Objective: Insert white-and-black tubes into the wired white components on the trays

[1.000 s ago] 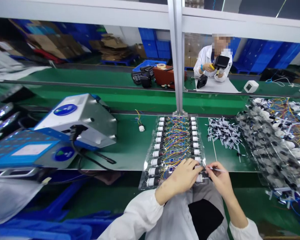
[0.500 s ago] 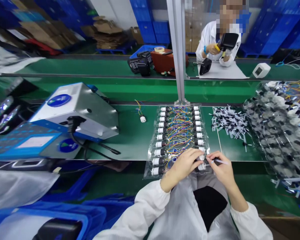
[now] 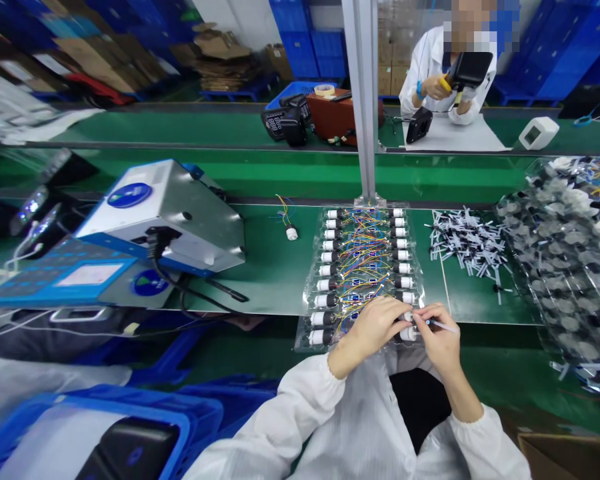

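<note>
A clear plastic tray [image 3: 419, 280] lies at the table's front edge, with two columns of black-and-white cylinders and coloured wires between them. My left hand [image 3: 377, 325] reaches over its lower right part, thumb and fingers closed on a small white-ended cylinder [image 3: 407, 317], partly covered by the fingers. Close against it, my right hand [image 3: 440, 335] pinches a thin white tube [image 3: 444, 326] with a dark part near the fingertips. The fingertips of both hands meet at the cylinder's end; whether the tube touches it I cannot tell. Another white-ended cylinder [image 3: 409, 333] sits just below.
Right of the tray lies a pile of white tubes with black pieces [image 3: 467, 241], then stacked clear trays [image 3: 555, 253]. A single wired cylinder [image 3: 291, 232] and a metal-cased machine [image 3: 180, 217] are on the left. A metal post [image 3: 364, 100] rises behind; a co-worker [image 3: 440, 73] sits opposite.
The right hand's fingertips have come slightly closer to the left hand's and to the cylinder's end. The whole view has shifted a little; the tray and piles stay put.
</note>
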### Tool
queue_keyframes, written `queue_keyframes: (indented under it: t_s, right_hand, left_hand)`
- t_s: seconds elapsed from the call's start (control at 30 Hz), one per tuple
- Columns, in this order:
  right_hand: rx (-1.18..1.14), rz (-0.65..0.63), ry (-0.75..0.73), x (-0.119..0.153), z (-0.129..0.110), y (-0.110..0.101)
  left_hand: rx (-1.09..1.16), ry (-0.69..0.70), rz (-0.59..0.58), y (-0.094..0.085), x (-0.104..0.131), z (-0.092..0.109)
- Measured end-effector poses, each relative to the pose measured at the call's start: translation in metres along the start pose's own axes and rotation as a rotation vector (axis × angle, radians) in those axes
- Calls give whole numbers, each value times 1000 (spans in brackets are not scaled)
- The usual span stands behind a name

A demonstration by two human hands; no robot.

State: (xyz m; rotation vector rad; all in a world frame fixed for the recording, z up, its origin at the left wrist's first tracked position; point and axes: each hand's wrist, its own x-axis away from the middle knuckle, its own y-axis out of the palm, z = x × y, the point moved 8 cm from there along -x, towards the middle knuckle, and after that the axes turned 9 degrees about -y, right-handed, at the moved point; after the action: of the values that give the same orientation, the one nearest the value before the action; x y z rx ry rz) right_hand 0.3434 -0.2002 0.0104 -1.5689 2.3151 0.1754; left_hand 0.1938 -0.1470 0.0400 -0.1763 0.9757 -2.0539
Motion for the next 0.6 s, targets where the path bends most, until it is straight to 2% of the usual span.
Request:
queue_keyframes:
  t_s: [0.17, 0.37, 0.6]
  right_hand:
    - [49, -16, 8, -1, 2, 0]
    - [-2, 40, 18, 0, 3, -2]
    - [36, 4, 10, -1, 0, 2]
  left_hand:
    - [26, -41, 9, 0, -1, -5]
    - [25, -51, -40, 3, -3, -5]
    - [12, -69, -53, 0, -6, -4]
